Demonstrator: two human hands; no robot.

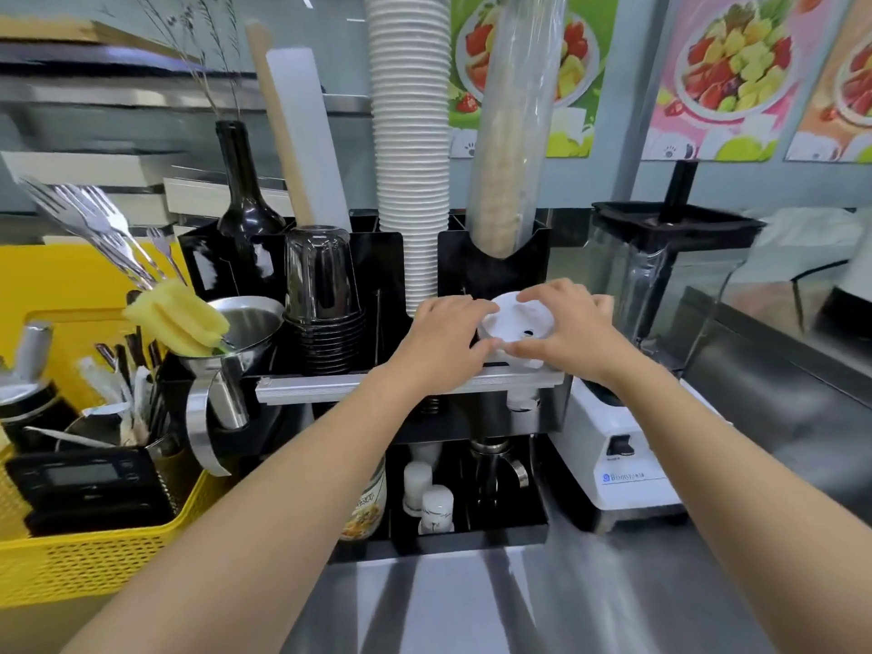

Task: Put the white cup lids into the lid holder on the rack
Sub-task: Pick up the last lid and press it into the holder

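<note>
Lids going into the rack's holder
Left hand [443,337] and right hand [566,332] pinch the white lids [516,323] from both sides, steadying them over the holder [490,271], seemingly partly seated

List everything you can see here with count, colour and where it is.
lids: a stack, white, at the rack's right front, between both hands
rack: one, black, centre
paper cups: tall stack, white, in rack
black cups: stack, rack left
bottle: one, dark, rack's left
blender: one, white base, right
basket: one, yellow, left
forks: several, silver, left
left hand: on lids
right hand: on lids
</note>
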